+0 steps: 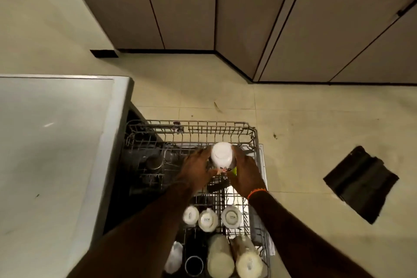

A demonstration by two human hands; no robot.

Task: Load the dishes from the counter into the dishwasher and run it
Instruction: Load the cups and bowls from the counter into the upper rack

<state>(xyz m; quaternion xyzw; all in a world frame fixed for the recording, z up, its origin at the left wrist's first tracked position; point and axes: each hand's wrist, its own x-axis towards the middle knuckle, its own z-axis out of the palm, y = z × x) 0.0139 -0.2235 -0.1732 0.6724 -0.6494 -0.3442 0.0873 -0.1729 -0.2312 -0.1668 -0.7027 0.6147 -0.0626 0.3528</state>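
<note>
A white mug (221,156) with a floral print is held upside down over the far part of the pulled-out upper dishwasher rack (225,130). My left hand (195,169) grips its left side and my right hand (244,172) grips its right side. Three small white cups (207,220) stand upside down in the rack's middle row. Nearer to me lie two tall pale glasses (232,257), a dark cup (194,265) and a clear glass (173,257). A metal pot (153,161) sits in the dim left part of the rack.
The white dishwasher top (52,142) fills the left. Beige floor tiles surround the rack, with a dark mat (361,184) on the right. Brown cabinet doors (185,7) run along the far side.
</note>
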